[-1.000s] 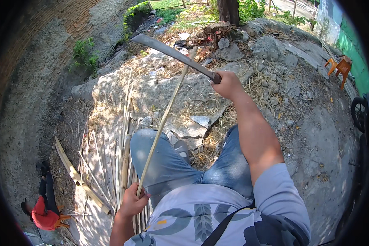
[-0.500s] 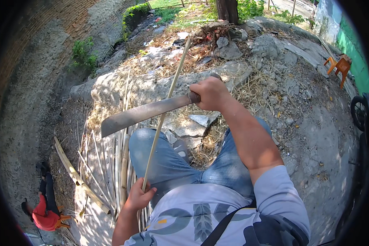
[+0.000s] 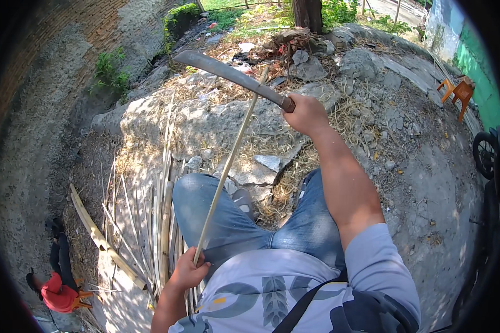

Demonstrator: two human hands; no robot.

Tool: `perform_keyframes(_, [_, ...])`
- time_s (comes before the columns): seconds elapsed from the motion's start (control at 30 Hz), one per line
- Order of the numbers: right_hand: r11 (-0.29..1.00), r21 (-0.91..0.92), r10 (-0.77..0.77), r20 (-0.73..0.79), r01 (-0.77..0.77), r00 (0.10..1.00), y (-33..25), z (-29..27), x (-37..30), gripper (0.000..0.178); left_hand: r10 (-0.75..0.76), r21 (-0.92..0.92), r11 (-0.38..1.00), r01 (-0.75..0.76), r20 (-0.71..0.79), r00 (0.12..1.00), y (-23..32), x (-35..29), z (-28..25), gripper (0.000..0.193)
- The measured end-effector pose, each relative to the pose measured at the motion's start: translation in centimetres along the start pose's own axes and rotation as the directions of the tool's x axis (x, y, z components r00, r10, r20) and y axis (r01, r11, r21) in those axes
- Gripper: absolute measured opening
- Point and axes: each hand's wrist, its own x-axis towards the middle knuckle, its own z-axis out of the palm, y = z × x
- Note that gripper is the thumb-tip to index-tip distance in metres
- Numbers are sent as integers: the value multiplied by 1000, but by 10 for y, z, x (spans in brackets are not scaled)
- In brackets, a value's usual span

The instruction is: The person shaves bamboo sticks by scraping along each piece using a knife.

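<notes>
The bamboo strip (image 3: 227,166) slants upward over the left thigh (image 3: 191,208); the left hand (image 3: 190,269) is closed around its lower end. The right hand (image 3: 307,115) holds the machete (image 3: 222,70) firmly by its handle, and the blade crosses near the strip's top.

outdoor yard (image 3: 439,222): tree (image 3: 308,15), brick wall (image 3: 89,19)

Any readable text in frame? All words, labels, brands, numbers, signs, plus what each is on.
None readable.
Machete: no lettering visible on the blade.
Bamboo strip: no marks I can make out.
Wearer's shirt: leaf print; small yellow-orange patch at lower left, too small to tell if it carries text.
Seated person's red top at far left: too small to tell.
Green wall: no sign visible.
</notes>
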Motion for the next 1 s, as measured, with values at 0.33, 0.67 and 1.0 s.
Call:
perform_keyframes(0.33, [965,220,-117,-136,146,984,2,4,1,27,72,-20,997,-72,-17,997,-4,2,4,26])
perform_keyframes(0.67, [909,395,-55,-198,131,979,-5,0,-6,28,91,-119,988,-102,-95,991,-2,11,6,13])
perform_keyframes(1.0, [862,165,-464,-128,480,877,-25,10,-14,18,20,-48,999,-23,-63,998,-4,14,4,13])
